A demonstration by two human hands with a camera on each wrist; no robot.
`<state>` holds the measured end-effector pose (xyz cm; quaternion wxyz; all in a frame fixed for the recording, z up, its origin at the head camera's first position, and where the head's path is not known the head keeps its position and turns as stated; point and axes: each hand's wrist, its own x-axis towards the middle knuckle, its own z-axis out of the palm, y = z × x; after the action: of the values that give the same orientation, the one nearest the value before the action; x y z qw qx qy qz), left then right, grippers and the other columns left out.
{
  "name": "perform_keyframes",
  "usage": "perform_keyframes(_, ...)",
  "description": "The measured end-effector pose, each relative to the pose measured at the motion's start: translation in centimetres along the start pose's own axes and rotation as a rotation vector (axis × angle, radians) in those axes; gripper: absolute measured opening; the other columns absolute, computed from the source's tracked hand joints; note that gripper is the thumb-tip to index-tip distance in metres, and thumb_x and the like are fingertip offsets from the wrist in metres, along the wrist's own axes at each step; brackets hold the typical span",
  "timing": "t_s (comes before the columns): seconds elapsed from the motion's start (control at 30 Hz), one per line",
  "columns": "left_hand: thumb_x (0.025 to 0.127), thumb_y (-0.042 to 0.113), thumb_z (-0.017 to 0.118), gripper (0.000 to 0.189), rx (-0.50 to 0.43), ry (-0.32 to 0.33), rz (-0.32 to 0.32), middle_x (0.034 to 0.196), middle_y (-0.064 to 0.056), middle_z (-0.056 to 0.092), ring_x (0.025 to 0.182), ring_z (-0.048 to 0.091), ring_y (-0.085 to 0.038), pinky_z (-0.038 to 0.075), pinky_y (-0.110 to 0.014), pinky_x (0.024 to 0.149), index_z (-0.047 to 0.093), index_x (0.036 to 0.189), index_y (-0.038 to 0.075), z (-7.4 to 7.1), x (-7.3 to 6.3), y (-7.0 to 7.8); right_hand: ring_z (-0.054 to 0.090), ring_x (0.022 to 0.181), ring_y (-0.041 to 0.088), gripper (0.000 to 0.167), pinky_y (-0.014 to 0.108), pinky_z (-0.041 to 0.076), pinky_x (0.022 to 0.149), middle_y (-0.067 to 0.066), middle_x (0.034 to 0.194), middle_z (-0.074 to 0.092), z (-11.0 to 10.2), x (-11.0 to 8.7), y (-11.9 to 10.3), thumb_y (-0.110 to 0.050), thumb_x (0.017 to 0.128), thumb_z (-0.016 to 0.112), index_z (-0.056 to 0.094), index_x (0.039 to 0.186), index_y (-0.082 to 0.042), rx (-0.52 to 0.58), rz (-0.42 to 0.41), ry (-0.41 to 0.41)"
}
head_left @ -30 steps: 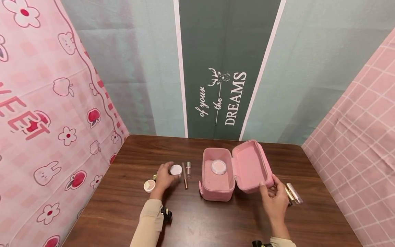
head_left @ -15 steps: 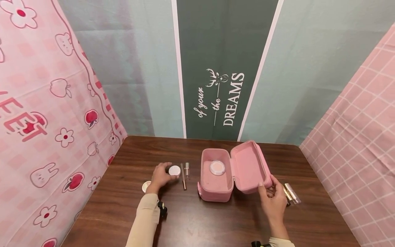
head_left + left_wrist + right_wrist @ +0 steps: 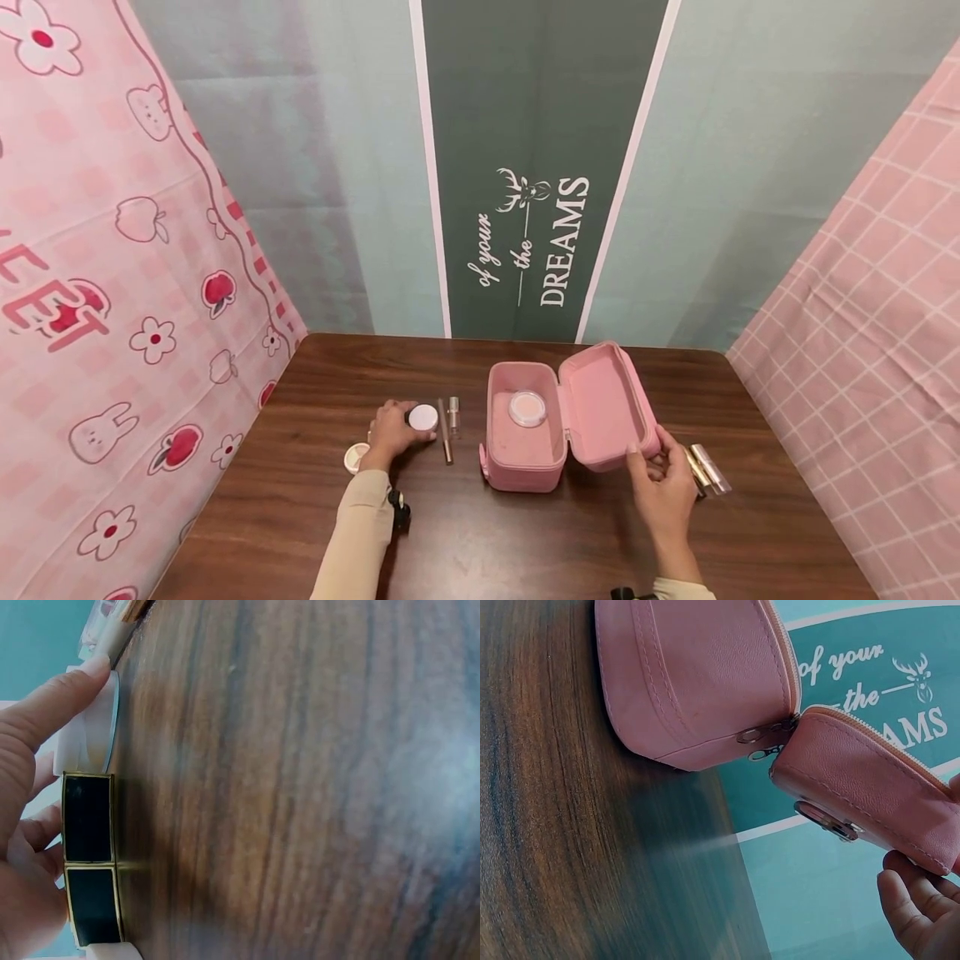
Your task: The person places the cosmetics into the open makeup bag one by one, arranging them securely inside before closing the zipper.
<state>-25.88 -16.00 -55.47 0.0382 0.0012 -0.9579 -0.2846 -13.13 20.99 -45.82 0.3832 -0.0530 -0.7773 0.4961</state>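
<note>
My left hand grips a round white-topped jar standing on the table, thumb on its near side. In the left wrist view the thumb lies along the jar's pale wall, and a black gold-edged item stands beside it, close to the fingers. At right, my right hand holds the lid of a pink zip case by its front corner, thumb inside the rim. The lid is swung out to the right. A round compact lies inside the case.
A slim brown-and-gold pencil and a small clear tube lie between jar and case. Behind the left wrist is a round cream palette, partly covered. Gold and clear tubes lie right of the right hand. Fabric backdrops rise around the table.
My left hand has shifted slightly left around the jar, and its wrist now covers part of the cream palette. The right hand keeps its hold on the lid. The head view drifts a little.
</note>
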Motion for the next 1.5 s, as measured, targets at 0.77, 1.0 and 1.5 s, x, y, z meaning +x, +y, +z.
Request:
perform_keyframes(0.77,0.056,0.018,0.086,0.056,-0.285,0.086,0.077,0.098,-0.013,0.061,0.092,0.056,-0.03,0.042,-0.046,0.081,0.063,0.104,0.001,-0.4,-0.4,0.1,0.051,0.068,-0.005,0.045,0.006,0.041,0.057,0.012,0.088,0.059,0.4,-0.1,4.1,0.002,0.076,0.069,0.057,0.119,0.008,-0.014,-0.002,0.007)
perform_keyframes(1.0,0.055,0.016,0.086,0.055,-0.378,0.161,0.14,0.094,-0.008,0.058,0.087,0.055,-0.026,0.042,-0.041,0.077,0.064,0.104,0.004,-0.3,-1.0,0.0,0.051,0.068,-0.005,0.045,0.006,0.04,0.057,0.011,0.088,0.059,0.4,-0.1,4.1,0.003,0.076,0.069,0.056,0.118,0.008,-0.019,0.002,0.011)
perform_keyframes(1.5,0.056,0.013,0.085,0.054,-0.407,0.194,0.135,0.093,-0.007,0.058,0.084,0.055,-0.023,0.044,-0.038,0.074,0.064,0.104,0.005,-0.6,-1.9,0.4,0.051,0.067,-0.006,0.045,0.006,0.041,0.057,0.014,0.086,0.059,0.4,-0.1,4.2,0.004,0.075,0.069,0.057,0.118,0.009,-0.009,-0.026,0.008)
